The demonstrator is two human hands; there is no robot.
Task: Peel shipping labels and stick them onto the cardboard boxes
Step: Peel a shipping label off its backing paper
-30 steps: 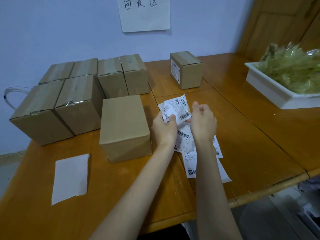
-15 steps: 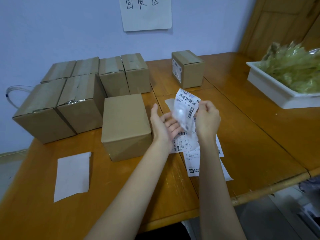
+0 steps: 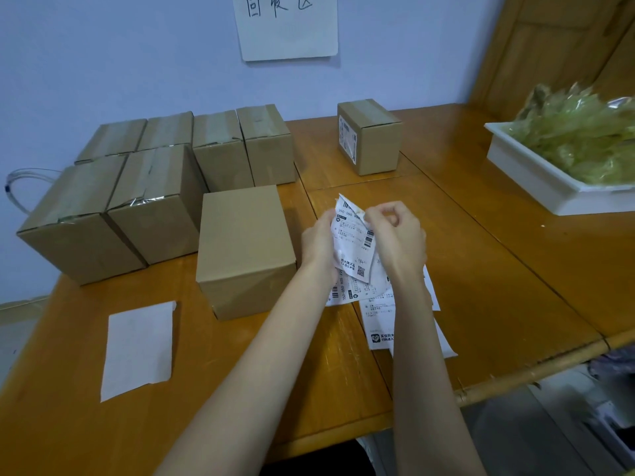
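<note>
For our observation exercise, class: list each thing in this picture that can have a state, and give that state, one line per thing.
Left hand: grips the held label's left edge.
Right hand: pinches the label's top corner.
Held label: raised, curled, printed side up.
Loose labels: flat on the table.
Nearest box: closed, no label showing.
Far box: closed, labelled on one side.
Blank sheet: flat.

On the wall sheet (image 3: 288, 25) far ahead I read handwritten "回收区". The held shipping label (image 3: 354, 240) shows "050-050" and barcodes; its smaller print, and the far box's label (image 3: 347, 138), look illegible.
</note>
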